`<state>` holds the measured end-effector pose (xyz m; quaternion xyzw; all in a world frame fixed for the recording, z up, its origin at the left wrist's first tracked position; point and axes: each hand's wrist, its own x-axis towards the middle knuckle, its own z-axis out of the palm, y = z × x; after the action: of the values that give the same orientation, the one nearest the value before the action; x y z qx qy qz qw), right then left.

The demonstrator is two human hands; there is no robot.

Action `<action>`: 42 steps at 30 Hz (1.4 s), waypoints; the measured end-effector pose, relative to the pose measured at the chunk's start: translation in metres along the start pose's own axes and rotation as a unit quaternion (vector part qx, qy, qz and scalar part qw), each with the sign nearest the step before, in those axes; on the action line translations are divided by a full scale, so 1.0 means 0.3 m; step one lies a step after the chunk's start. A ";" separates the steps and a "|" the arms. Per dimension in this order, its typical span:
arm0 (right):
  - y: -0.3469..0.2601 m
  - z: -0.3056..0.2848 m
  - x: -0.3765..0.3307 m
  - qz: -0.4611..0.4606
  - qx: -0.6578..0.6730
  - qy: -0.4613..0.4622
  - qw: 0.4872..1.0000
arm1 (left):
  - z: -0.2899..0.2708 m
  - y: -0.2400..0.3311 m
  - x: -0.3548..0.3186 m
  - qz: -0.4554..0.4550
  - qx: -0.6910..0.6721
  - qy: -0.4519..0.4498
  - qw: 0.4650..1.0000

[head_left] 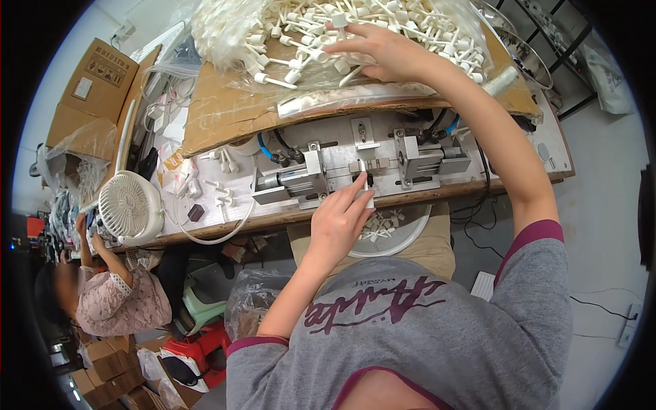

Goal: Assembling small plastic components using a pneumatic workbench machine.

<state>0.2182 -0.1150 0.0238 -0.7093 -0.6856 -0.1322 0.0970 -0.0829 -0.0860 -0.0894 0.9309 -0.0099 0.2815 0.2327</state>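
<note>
Head view, one frame. Left hand [339,220] is at the front edge of the metal press fixture [362,171], fingers together and pinched on a small white plastic part [365,184]. The part sits at the fingertips, touching or just short of the central slot of the fixture, between the two grey clamp blocks; whether it is fully seated I cannot tell.

Right hand [386,51] reaches well beyond the fixture, palm down, fingers spread and curled into the heap of white stemmed parts [342,34] lying in clear plastic film on a cardboard sheet [225,113]. Fingertips are buried among the stems; cannot tell whether one piece is actually gripped or the hand only rests on the pile.

Below the left wrist, at the bench edge, a round white dish [393,229] holds a few loose white pieces. Left of the fixture: a small white desk fan [130,205], scattered white parts and a white cable. Another person in a pink patterned top [119,301] sits far left, hands busy at their own bench.

Judgement on technique: the seating looks like the critical bit. Keep the part square to the slot, push with the fingertip pads only, and keep fingers out from between the clamp blocks. For the right hand, singling out one stem rather than dragging a tangle would save fumbling; lifting by the stem end nearest the fingertips should free it cleanly from the film.
</note>
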 end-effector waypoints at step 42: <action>-0.426 -0.010 -0.475 0.294 0.809 0.089 0.501 | -0.218 -0.022 0.180 -0.172 -0.582 -0.090 0.790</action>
<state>0.0869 -0.2457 -0.0247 -0.4670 -0.2329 0.4538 0.7223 -0.0704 -0.0452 -0.0158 0.6267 -0.0327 0.0932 0.7730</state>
